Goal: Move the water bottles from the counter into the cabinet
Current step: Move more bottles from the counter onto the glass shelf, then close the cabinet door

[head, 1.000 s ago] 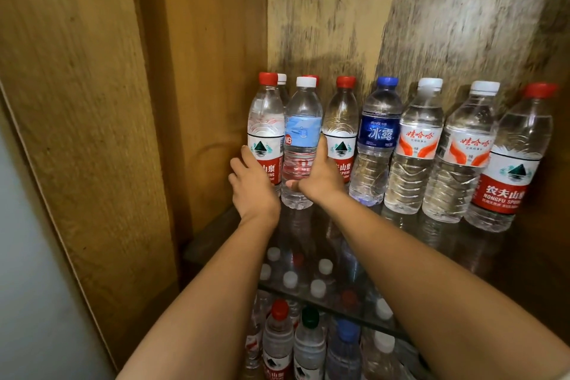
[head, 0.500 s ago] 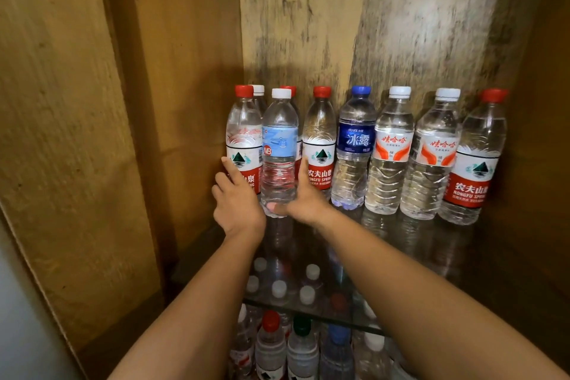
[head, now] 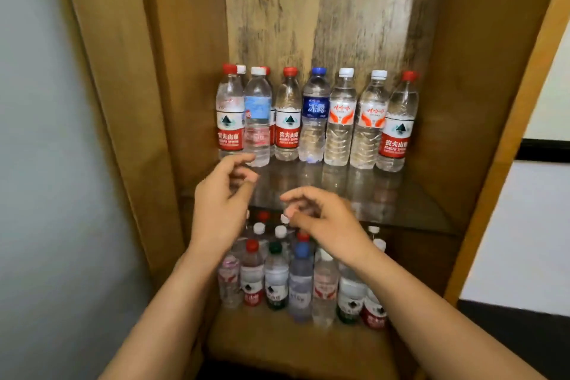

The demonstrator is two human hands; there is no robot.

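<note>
A row of several upright water bottles lines the back of the glass shelf (head: 410,207) in the wooden cabinet (head: 185,71). At the left end stand a red-capped bottle (head: 229,114) and a white-capped bottle with a light blue label (head: 257,120). My left hand (head: 220,210) hovers in front of and below these two, fingers loosely curled, holding nothing. My right hand (head: 327,225) is beside it, a little lower, fingers apart and empty. Neither hand touches a bottle.
The lower compartment holds several more bottles (head: 300,281), partly hidden behind my hands. The cabinet's side walls close in left and right. A pale wall (head: 46,163) lies to the left, a white wall with a dark band (head: 543,148) to the right.
Both hands have let go of the two leftmost bottles and pulled back out of the shelf. The view has drawn away, showing the whole cabinet.
</note>
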